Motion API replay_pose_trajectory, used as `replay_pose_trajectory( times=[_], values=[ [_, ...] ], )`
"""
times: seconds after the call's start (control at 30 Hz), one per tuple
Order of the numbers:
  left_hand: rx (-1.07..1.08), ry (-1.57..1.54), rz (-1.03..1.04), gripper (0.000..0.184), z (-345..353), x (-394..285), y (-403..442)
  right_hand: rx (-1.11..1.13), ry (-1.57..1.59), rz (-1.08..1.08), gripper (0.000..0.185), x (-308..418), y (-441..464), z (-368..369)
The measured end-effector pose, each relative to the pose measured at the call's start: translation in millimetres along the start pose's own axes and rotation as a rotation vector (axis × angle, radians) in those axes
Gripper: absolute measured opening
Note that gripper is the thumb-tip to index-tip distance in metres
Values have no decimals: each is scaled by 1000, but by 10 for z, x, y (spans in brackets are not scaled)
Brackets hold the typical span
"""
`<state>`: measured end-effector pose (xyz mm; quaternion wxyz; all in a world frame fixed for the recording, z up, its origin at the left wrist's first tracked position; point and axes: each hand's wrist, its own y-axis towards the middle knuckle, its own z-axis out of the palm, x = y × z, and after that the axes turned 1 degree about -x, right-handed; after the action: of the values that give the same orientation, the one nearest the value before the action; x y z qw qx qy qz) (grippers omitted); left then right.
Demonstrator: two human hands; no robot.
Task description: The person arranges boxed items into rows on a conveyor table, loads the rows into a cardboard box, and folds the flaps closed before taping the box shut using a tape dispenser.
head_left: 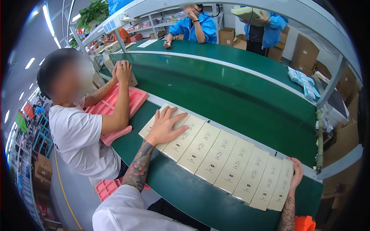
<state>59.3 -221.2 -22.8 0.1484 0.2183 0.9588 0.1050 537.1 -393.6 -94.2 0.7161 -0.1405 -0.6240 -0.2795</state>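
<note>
A row of at least 8 flat, cream-coloured cardboard boxes printed with small black icons lies side by side, slanting across the smooth dark-green worktop in front of the person. The left hand rests palm down on the left end of the row, its fingers spread apart and hiding part of the boxes there. The right hand is at the opposite end, touching the outer edge of the last box; its fingers curve behind that edge, and whether they grip cannot be told. A bright orange object sits near the right forearm. Beyond the row, past a pale metal edging strip, stretches a broad, glossy green surface. To the left, a co-worker in a white T-shirt has 2 hands raised at a small beige box, above a pink compartmented tray. Across the way are 2 people in blue jackets, 1 of them holding a pale object.
</note>
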Motion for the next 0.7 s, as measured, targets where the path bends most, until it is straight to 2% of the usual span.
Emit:
replay_pose_trajectory(
  times=[0.7],
  values=[
    [7, 5, -2, 55, -13, -5, 8, 8, 7, 2, 32, 9, -4, -1]
  ],
)
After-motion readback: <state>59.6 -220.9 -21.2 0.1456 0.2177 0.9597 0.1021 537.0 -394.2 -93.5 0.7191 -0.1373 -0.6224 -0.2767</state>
